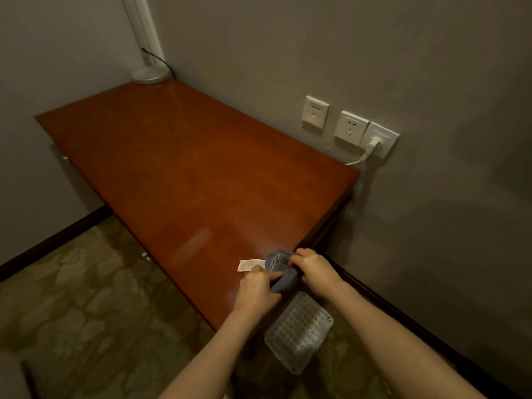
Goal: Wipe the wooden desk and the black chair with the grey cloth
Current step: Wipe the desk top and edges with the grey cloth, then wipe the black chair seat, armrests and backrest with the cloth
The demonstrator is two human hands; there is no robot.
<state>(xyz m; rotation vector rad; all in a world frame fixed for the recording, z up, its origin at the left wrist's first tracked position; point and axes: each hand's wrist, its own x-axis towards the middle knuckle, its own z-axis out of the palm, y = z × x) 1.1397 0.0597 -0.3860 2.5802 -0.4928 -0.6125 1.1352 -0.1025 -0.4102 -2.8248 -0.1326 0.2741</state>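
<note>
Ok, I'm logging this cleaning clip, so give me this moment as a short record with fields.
desk: wooden desk, top mostly bare
cloth: grey cloth, bunched at the desk's near corner
left hand: left hand grips the cloth
right hand: right hand grips the cloth
paper: small slip beside the cloth
lamp: white lamp base at the far corner
chair: not in view

Dim grey walls (345, 47) carry three sockets (349, 128) above patterned carpet (86, 298).
</note>
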